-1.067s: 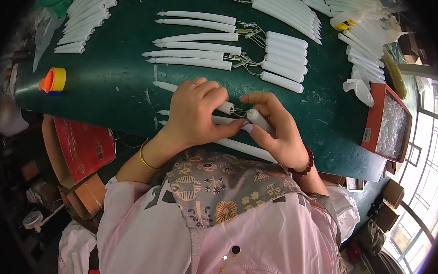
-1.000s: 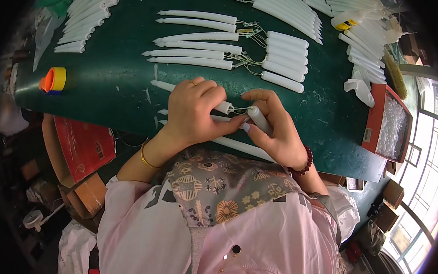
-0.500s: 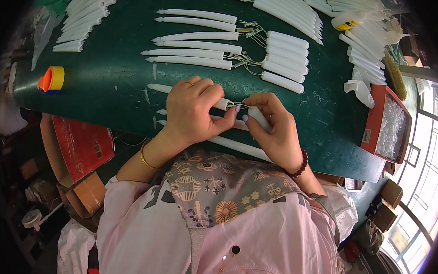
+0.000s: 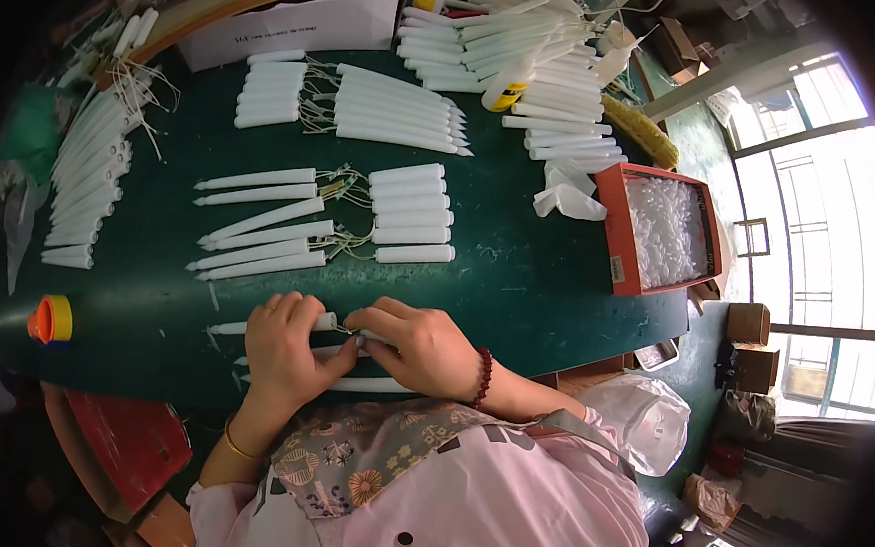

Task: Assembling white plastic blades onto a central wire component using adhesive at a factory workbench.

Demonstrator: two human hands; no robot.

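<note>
My left hand (image 4: 288,350) is closed round a white electric taper candle (image 4: 229,328), whose pointed tip sticks out to the left and whose open end shows right of my fingers. Close beside that end, my right hand (image 4: 418,348) pinches at thin wires (image 4: 342,329). A short white tube (image 4: 378,337) is mostly hidden under its fingers. Beneath both hands, nearer to me, lies another long white candle (image 4: 371,385). Just beyond, several tapers (image 4: 270,233) are joined by wires to a stack of short white tubes (image 4: 411,220).
A wired candle group (image 4: 397,111) lies farther back, with candle piles at left (image 4: 92,192) and back right (image 4: 566,131). A red box (image 4: 615,234) of small clear pieces stands right, near crumpled white tissue (image 4: 568,191). A yellow-and-orange tape roll (image 4: 54,318) sits at the left edge.
The whole view has swung, bringing more of the table's back and the windows in. My right hand has turned over the short tube, covering most of it. My left hand still grips the candle.
</note>
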